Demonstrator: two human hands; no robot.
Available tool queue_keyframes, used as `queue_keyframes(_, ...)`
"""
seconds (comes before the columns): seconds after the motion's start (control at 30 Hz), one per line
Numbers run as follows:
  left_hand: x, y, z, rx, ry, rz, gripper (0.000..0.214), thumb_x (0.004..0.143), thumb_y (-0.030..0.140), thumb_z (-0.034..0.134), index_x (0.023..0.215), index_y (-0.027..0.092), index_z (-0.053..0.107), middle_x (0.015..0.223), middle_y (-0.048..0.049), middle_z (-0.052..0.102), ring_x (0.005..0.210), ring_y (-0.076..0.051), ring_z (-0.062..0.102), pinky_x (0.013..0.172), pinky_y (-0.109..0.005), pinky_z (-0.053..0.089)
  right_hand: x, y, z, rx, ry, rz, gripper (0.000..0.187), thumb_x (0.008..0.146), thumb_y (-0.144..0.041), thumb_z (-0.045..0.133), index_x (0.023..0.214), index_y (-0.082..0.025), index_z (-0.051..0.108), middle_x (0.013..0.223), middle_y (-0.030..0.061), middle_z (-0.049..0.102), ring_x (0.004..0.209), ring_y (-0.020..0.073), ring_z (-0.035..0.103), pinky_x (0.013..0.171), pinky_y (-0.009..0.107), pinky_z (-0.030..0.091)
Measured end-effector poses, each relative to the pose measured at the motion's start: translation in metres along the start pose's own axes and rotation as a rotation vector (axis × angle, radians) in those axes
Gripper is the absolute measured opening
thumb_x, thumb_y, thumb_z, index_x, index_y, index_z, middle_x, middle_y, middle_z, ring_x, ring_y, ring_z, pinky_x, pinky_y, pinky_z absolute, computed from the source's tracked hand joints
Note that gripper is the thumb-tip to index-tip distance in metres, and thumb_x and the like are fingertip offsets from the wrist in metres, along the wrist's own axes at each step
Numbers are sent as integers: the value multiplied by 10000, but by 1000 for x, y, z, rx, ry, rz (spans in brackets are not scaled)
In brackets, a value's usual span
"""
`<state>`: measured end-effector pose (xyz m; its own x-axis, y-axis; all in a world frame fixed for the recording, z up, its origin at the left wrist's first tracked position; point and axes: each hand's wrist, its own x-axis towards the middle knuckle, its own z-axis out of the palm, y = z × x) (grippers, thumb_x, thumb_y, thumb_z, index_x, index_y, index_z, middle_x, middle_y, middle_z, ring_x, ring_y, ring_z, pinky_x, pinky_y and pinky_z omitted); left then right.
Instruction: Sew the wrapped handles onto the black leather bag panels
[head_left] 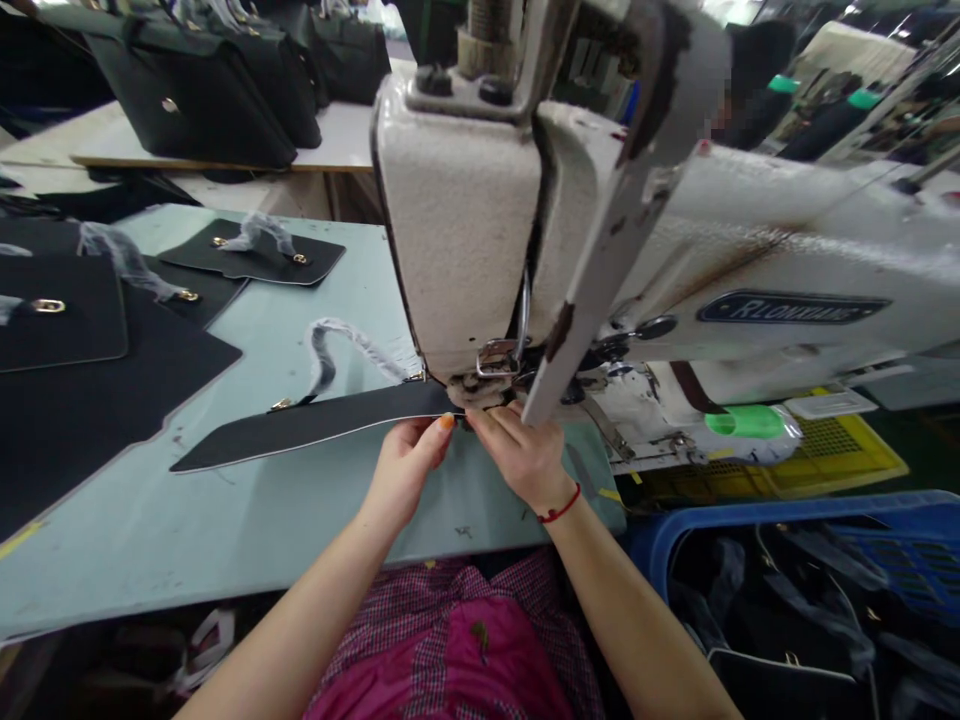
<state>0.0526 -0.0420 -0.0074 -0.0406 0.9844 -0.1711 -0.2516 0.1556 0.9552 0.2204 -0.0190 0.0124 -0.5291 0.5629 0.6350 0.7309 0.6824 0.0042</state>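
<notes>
A black leather-like bag flap (pixel 300 425) with a pale edge lies on the pale green table, its right end under the head of a sewing machine (pixel 461 220). My left hand (pixel 405 465) pinches the flap's near edge, thumb on top, just left of the presser foot area. Close by on the right, my right hand (pixel 525 455) has its fingers closed at the same edge; a grey metal bar partly covers it. The needle and the flap's right end are hidden. A plastic-wrapped handle (pixel 356 340) is fixed along the flap's far side by gold-coloured fittings.
More black panels (pixel 67 390) with wrapped handles lie on the table's left. Finished black bags (pixel 187 90) stand on a bench behind. At lower right, a blue basket (pixel 667 530) holds black pieces, beside a yellow crate (pixel 840 450). People work in the background.
</notes>
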Motion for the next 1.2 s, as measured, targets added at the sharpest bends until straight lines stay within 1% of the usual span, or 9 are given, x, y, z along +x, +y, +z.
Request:
queue_keyframes(0.1, 5, 4, -2, 25, 58, -8, 366, 762, 470, 700, 666, 155, 538, 530, 51, 389, 496, -74, 297, 461, -215, 228, -1, -1, 0, 16, -2, 14, 182, 952, -223, 576, 1092, -204, 692, 710, 4, 673, 664, 134, 590, 581, 294, 354)
queue_keyframes(0.17, 7, 7, -3, 44, 96, -13, 345, 721, 446, 749, 718, 147, 579, 553, 51, 422, 490, -66, 290, 456, -209, 220, -4, -7, 0, 103, 10, 120, 189, 956, -233, 565, 1083, -197, 700, 736, 19, 699, 661, 135, 610, 596, 281, 383)
queue_keyframes(0.27, 8, 11, -6, 110, 101, -20, 355, 704, 455, 764, 737, 136, 612, 552, 49, 439, 487, -68, 305, 456, -210, 232, -9, -23, 2, 439, 55, 496, 214, 965, -283, 535, 1021, -179, 713, 773, 47, 728, 654, 130, 639, 626, 244, 444)
queue_keyframes(0.33, 8, 13, -8, 156, 114, -9, 370, 692, 473, 766, 698, 137, 613, 532, 45, 446, 486, -77, 330, 459, -216, 251, -11, -36, 5, 784, 28, 805, 258, 966, -345, 515, 983, -177, 710, 717, 33, 717, 523, 105, 587, 535, 222, 438)
queue_keyframes(0.4, 7, 13, -9, 202, 143, -5, 385, 673, 489, 770, 660, 139, 611, 516, 38, 470, 479, -85, 353, 458, -223, 268, -10, -48, 9, 1125, -6, 1058, 298, 946, -415, 527, 937, -175, 703, 643, 7, 690, 383, 71, 467, 407, 202, 353)
queue_keyframes(0.5, 6, 11, -11, 246, 168, -19, 397, 675, 506, 761, 676, 127, 642, 507, 29, 508, 464, -90, 373, 451, -225, 284, -3, -63, 18, 1465, 39, 1277, 361, 880, -486, 592, 774, -152, 683, 581, 8, 664, 323, 43, 388, 341, 181, 241)
queue_keyframes(0.7, 5, 9, -10, 203, 163, 2, 413, 686, 461, 778, 887, 105, 720, 855, -79, 727, 739, -172, 618, 677, -251, 493, 10, -80, 32, 1596, 283, 1399, 367, 810, -486, 660, 669, -148, 659, 557, 18, 668, 346, 50, 427, 357, 167, 294)
queue_keyframes(0.93, 3, 7, -9, 64, 100, -50, 327, 717, 427, 768, 766, 117, 674, 597, -10, 619, 541, -120, 521, 519, -229, 461, 16, -88, 35, 1564, 392, 1457, 338, 790, -458, 687, 639, -157, 656, 507, -8, 638, 351, 59, 430, 375, 170, 322)
queue_keyframes(1.2, 6, 5, -12, 66, 95, -40, 319, 718, 409, 774, 779, 113, 670, 633, -6, 616, 562, -107, 491, 537, -225, 435, 20, -92, 38, 1522, 445, 1476, 365, 790, -462, 672, 590, -163, 612, 499, -16, 615, 362, 62, 427, 390, 179, 337)
